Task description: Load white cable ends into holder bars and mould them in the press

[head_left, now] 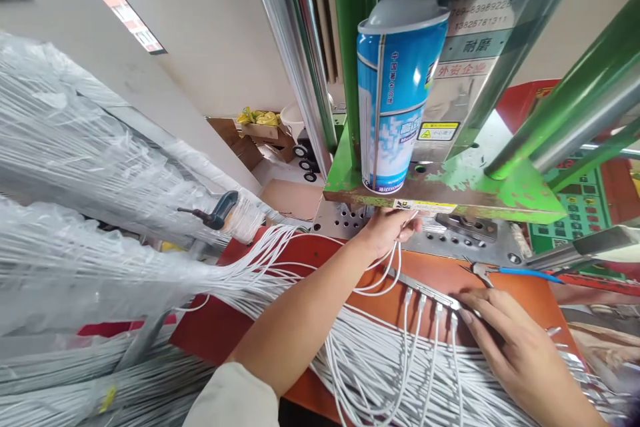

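Observation:
My left hand (390, 233) is closed around a few thin white cables (399, 267), just under the front edge of the green machine plate (523, 200). Their loops hang down from it. Over the orange-red work surface (430, 267), my right hand (515, 347) grips the right end of a narrow metal bar (425, 289) between thumb and fingers. Several white cables with small connector ends (439, 310) hang from that bar's lower side. Below and between my hands spreads a thick bundle of white cables (370, 340). The fingertips of my left hand are partly hidden.
A blue spray can (400, 100) stands on the green plate above my left hand. Pliers (483, 271) with a blue handle lie beyond my right hand. Plastic-wrapped cable bundles (100, 227) fill the left side. A perforated metal bed (345, 217) lies under the machine.

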A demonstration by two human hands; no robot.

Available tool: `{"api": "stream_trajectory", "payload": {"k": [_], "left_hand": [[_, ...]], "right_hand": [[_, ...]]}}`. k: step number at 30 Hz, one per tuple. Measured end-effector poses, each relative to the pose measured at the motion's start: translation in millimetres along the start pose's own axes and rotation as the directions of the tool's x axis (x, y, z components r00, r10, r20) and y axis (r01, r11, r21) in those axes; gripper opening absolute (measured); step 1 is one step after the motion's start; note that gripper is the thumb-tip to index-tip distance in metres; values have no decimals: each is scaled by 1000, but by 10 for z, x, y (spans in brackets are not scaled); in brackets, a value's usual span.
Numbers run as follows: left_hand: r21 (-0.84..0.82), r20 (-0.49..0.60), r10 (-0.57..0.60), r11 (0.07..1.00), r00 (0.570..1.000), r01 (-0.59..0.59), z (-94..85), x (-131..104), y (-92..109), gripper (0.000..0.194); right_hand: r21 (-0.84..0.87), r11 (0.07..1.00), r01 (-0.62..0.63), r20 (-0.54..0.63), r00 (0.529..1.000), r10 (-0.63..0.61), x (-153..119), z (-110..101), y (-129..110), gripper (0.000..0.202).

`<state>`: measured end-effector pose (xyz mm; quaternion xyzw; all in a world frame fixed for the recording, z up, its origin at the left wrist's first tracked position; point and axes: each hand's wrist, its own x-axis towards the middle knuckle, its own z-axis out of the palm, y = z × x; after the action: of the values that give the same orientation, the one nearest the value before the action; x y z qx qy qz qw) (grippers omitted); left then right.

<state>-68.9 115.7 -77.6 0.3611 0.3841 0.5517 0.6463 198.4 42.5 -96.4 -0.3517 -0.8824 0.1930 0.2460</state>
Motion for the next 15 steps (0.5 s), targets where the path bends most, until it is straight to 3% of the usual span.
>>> {"api": "stream_trajectory", "payload": {"k": [10, 15], "left_hand": [[30, 0, 8, 1000, 1000, -8, 4, -12, 7, 31], [24, 13, 22, 999, 1000, -22, -4, -16, 1, 31]], "right_hand": [[30, 999, -35, 6, 999, 35, -25, -4, -18, 19], [52, 998, -26, 42, 999, 24, 75, -186, 15, 27]]}}
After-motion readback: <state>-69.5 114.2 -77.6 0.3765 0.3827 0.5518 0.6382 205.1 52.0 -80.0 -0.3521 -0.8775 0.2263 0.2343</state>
